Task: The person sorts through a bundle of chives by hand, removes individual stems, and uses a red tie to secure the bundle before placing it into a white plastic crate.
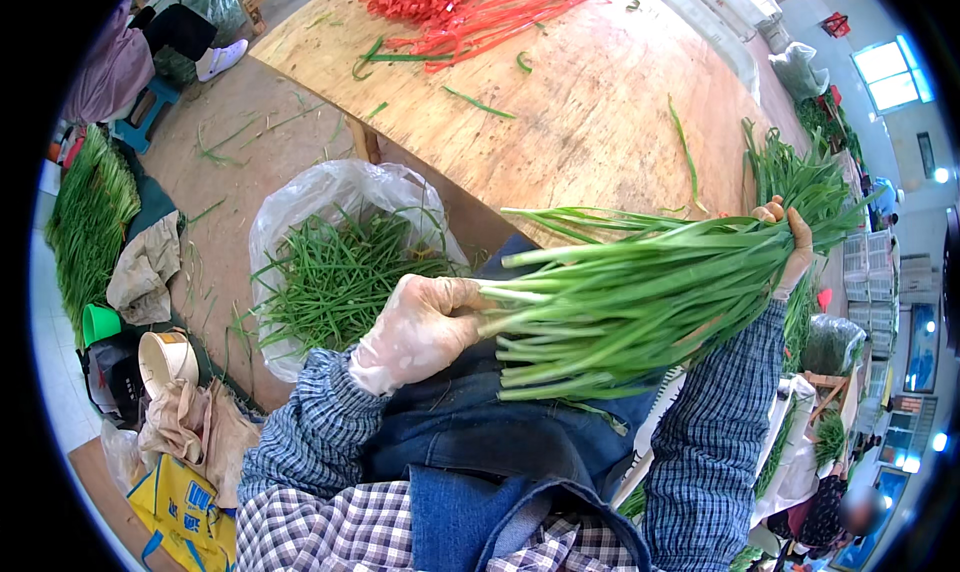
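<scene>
A large bunch of garlic chives (640, 292) stretches across my lap, its pale stem ends to the left and its leaves to the right. My right hand (793, 244) is wrapped around the leafy part, beside the wooden table's edge; the bunch partly hides its fingers. At the other end, my left hand (425, 327), in a thin whitish glove, pinches pale stem ends between thumb and fingers. Below and left of the bunch, a clear plastic bag (290, 197) stands open, holding loose green trimmings (340, 277). Dark blue cloth (470, 422) covers my lap.
The wooden table (590, 102) bears red plastic ties (440, 2) and scattered leaves. More chives (800, 167) lie along its right side. Leftward are a chive pile (90, 222), a cream bucket (168, 360), a yellow bag (185, 507) and a blue stool (147, 115). A seated person (175, 32) is at upper left.
</scene>
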Demonstrator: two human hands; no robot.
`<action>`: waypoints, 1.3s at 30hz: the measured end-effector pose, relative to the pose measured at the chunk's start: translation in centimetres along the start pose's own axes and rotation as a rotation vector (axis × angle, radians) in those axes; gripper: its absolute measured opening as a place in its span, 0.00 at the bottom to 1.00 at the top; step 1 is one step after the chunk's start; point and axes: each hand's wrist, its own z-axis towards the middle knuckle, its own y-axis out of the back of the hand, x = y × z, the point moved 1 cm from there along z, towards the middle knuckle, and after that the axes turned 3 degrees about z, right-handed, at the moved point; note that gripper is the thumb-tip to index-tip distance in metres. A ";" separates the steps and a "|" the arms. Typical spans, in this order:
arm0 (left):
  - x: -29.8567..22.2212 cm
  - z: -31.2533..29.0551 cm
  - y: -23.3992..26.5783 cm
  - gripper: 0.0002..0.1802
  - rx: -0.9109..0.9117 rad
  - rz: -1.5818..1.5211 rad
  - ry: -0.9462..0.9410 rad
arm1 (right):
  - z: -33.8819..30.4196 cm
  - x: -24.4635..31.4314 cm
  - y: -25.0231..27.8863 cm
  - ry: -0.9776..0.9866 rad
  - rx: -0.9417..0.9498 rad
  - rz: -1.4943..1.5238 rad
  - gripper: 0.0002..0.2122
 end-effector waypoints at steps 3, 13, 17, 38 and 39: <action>-0.7 0.1 1.0 0.10 0.124 -0.003 0.057 | -0.2 0.5 -0.4 -0.050 0.063 0.011 0.10; -0.7 -3.1 5.7 0.10 0.149 -0.254 -0.056 | -0.3 0.5 2.0 -0.060 0.118 0.051 0.12; 1.4 -3.0 6.3 0.12 -0.083 0.169 -0.065 | -0.4 0.1 1.9 -0.045 0.127 0.082 0.13; 0.1 -0.9 -3.0 0.12 -0.048 0.242 -0.362 | -0.9 0.1 0.3 -0.052 0.408 0.235 0.15; -0.1 -1.4 -3.2 0.13 -0.098 0.560 -0.693 | -0.7 -0.1 0.7 -0.051 0.404 0.236 0.15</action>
